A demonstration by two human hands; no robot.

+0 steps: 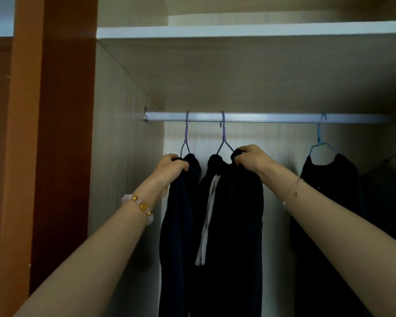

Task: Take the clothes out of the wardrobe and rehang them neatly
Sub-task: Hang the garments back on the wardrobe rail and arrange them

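Note:
A silver rail crosses the wardrobe. From it hang two purple hangers, the left one and the middle one. Each carries a dark garment. My left hand grips the top of the dark navy garment on the left hanger. My right hand grips the right shoulder of the dark garment with white drawstrings on the middle hanger. Further right, a blue hanger holds another black garment.
The wardrobe's pale side wall stands just left of my left hand, with a brown door or frame beyond it. A white shelf runs above the rail. More dark clothing hangs at the far right.

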